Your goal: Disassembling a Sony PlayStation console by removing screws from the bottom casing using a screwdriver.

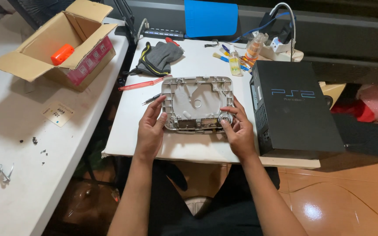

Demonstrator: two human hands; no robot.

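A: The grey shell [197, 104]: appearance, position?

B: One light grey plastic console shell, rounded rectangle, lying inside-up on the small white table [189, 146], near its front edge. Moulded ribs and screw posts around the rim, a circular mark at centre, a strip of metal and circuit parts along the near edge, a round button piece at the near right corner.

A: Hands?

B: Two. Left hand [150, 127] grips the shell's left edge, fingers curled loosely over the rim, thumb on the near side. Right hand [238, 131] clasps the near right corner, thumb pressing by the round button.

A: Counts for the surroundings?

B: One black game console [292, 111] just right of the shell. One grey glove [160, 57] behind it. One red stick tool [143, 83] at left. One open cardboard box [60, 41] on the neighbouring table, one orange object [62, 53] inside. Small bottles at the back, number unclear
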